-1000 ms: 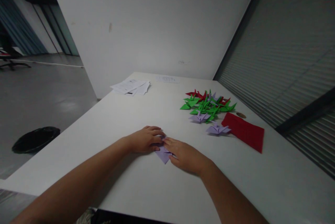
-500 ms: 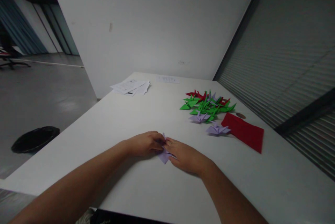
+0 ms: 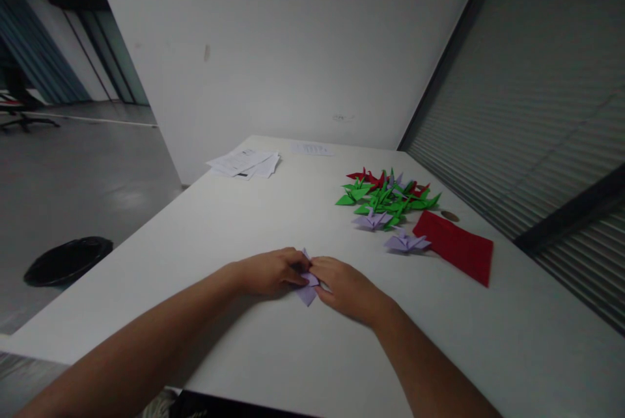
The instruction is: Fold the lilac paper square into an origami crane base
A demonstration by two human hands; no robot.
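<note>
I have the purple paper [image 3: 307,295] low on the bench [image 3: 273,359], between my two hands, well apart from the folded green cranes [image 3: 378,198] and the red sheet [image 3: 459,249]. My left hand [image 3: 271,271] has its fingers bent, seemingly pinching the paper with the thumb; my right hand [image 3: 351,290] touches the right side, thumb parted from the fingers, though I can't tell whether it grips. To fold cleanly, I'd anchor the piece with one hand, line up the edges before pressing, then crease firmly against the bench; hurrying could skew the layers.
</note>
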